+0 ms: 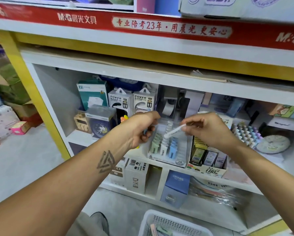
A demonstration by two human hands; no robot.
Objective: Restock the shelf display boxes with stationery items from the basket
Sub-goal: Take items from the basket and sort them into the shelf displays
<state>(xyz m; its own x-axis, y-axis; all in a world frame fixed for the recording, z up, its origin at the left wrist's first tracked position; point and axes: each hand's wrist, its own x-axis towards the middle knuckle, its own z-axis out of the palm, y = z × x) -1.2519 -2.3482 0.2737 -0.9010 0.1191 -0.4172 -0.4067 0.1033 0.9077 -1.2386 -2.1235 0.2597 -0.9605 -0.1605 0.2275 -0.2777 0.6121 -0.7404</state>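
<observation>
While left fingers [147,133] curl, right pinch pen [174,132].

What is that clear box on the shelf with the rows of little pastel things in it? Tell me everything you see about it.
The clear display box looks like transparent plastic, with a sloped open top and a round "28" sticker on its front lip. It stands on the white shelf, beside a box of lead refills. Inside stand a green, a white and a blue row of small items; the slots on its right look empty. The right hand pinches a white item over the white row.
</observation>
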